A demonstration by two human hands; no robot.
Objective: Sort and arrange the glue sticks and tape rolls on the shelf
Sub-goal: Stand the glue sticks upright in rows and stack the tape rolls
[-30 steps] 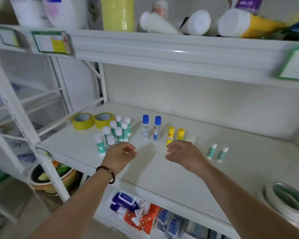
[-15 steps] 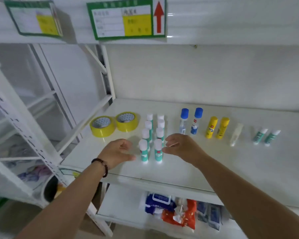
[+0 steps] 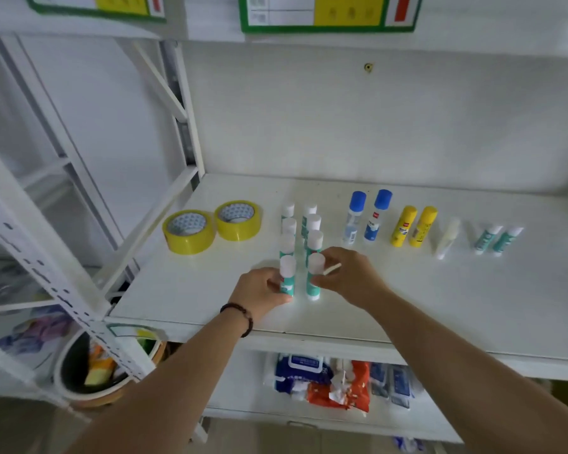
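Both hands are on the white shelf [image 3: 407,290], at the near end of a double row of teal glue sticks with white caps. Left hand [image 3: 259,291]: fingers curled round the nearest stick of the left row [image 3: 287,278], gripping its teal body; stick upright on the shelf. A dark bead bracelet [image 3: 240,317] sits on that wrist. Right hand [image 3: 350,278]: fingers and thumb pinch the nearest stick of the right row [image 3: 313,280], also upright; a thin pale sliver pokes out between the fingers, identity cannot be told. The two held sticks stand just beside each other, not touching as far as can be seen. Beyond the fingertips the remaining teal sticks [image 3: 313,224] run away from the hands in two lines, three more per row, all upright. Beyond and to the left of the left hand: two yellow tape rolls [image 3: 210,226], lying flat, touching side by side. Beyond and to the right of the right hand, in order outward: two blue-capped bottles [image 3: 366,216], two yellow glue sticks [image 3: 413,226], one whitish stick [image 3: 446,239], then two small teal sticks [image 3: 497,239] farthest right. Below the hands, the lower shelf holds blue and red packets [image 3: 325,378].
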